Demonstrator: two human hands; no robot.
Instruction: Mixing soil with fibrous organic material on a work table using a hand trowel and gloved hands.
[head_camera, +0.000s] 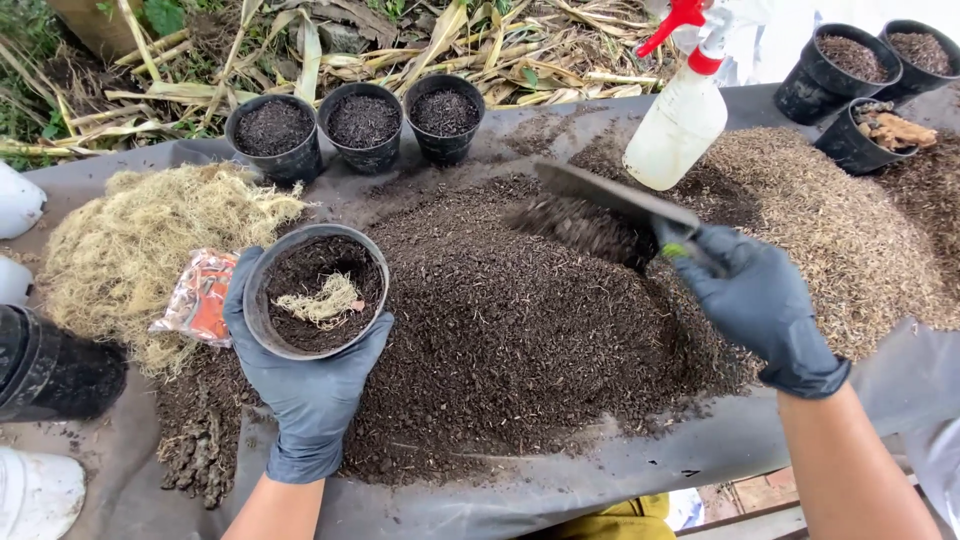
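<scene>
Head view, the only one I had. In the lower left of the frame the left hand (305, 385), in a dark glove, cupped a black pot (315, 290) from beneath, fingers curled closed against its wall. The pot was partly filled with dark soil, with a pale tuft of fibre (322, 300) lying on top. At centre right the right hand (755, 305), also gloved, had its fingers clamped round the handle of a trowel (610, 205); the blade sat tilted above the large soil heap (510, 330) in mid-frame, loaded with soil. I noted a white spray bottle (680, 120) with a red trigger just beyond the trowel, at upper right. Three filled black pots (360, 125) stood in a row at upper centre. A mound of straw-coloured fibre (140, 245) lay at the left, with an orange packet (200, 295) touching the held pot's left side.
</scene>
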